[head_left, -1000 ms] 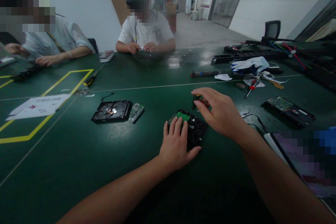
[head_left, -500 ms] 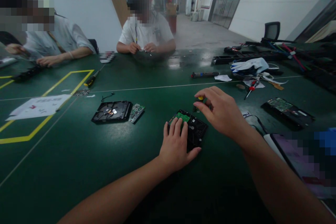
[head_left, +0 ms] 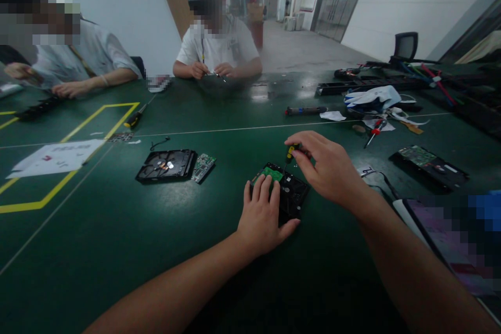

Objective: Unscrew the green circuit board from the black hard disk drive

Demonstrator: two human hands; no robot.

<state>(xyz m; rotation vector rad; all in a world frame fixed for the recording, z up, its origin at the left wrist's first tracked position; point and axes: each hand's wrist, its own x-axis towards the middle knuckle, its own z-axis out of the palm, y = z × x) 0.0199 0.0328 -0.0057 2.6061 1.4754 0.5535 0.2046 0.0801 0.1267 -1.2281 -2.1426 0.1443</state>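
My left hand lies on a black hard drive, its fingers stretched and spread over the top and its thumb along the near edge. Part of the drive's green circuit board shows beyond the fingertips. Between the thumb and fingers of my right hand is a small screwdriver with a yellow and black handle. Its thin shaft points down at the drive's far edge, near the board; whether the tip sits in a screw is too small to tell.
Left of the drive lie another hard drive and a loose circuit board. A third drive, a red screwdriver and gloves are on the right. A laptop borders my right forearm. Two people work across the table.
The screwdriver and the fingers of my right hand have shifted slightly left, and more of the yellow handle shows. My left hand and the hard drive have stayed in place.
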